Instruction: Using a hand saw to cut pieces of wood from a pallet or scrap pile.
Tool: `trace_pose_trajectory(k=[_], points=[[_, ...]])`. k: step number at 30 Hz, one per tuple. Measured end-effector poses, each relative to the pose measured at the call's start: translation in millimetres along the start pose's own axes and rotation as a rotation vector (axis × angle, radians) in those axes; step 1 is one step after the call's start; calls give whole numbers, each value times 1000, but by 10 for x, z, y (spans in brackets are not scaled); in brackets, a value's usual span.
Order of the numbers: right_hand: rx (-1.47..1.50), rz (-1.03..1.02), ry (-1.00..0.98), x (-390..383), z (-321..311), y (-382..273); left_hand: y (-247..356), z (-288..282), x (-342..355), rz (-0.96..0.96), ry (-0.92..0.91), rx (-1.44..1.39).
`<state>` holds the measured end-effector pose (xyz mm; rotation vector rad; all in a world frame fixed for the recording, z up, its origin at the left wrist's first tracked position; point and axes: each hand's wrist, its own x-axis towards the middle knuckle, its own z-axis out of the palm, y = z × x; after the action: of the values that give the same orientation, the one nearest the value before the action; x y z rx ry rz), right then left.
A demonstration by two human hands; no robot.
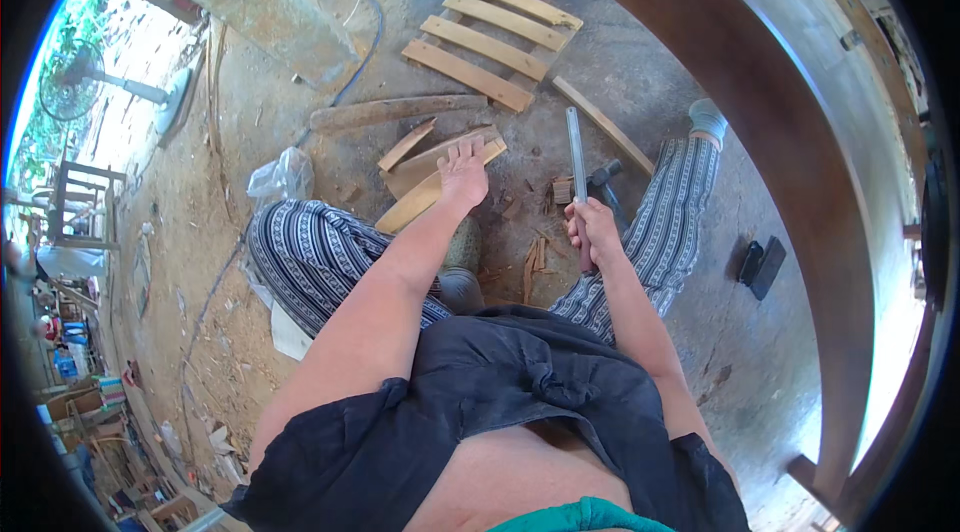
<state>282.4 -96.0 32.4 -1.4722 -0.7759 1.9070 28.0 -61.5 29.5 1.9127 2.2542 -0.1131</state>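
Note:
My left hand (463,172) lies on a pale curved wooden piece (420,200), its fingers spread over the upper end. Under and behind that piece is a wider brown board (425,162), partly hidden, with a short wood offcut (408,144) beside it. My right hand (595,229) is closed around a long chisel (577,157) with a flat grey metal blade and a reddish-brown handle. The blade points away from me, apart from the wood. Just beyond my right hand, a dark-headed hammer (606,172) lies near a small wood block (563,192).
Farther off lies a slatted wooden panel (485,42), with a long stick (603,124) and a rough timber (395,112) nearer. A large curved brown beam (790,82) arches on the right. Wood chips (535,262) litter the floor between my legs. A dark block (762,267) sits at right.

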Motion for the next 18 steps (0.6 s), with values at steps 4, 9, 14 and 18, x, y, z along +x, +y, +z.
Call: trace_pose_trajectory(k=[4,9,14,18], points=[[33,51,29,73,-41,20,128,-1012,228,255,-365,-153],[77,30,37,74,-74,80,30,-3151,-540,1349,-274,-708],[34,51,35,88,-79,115,197,-4659,-2374,2253,-270,-495],[19,79,36,106,-104,146,248,-4617,-2770,2274,-215,-349]])
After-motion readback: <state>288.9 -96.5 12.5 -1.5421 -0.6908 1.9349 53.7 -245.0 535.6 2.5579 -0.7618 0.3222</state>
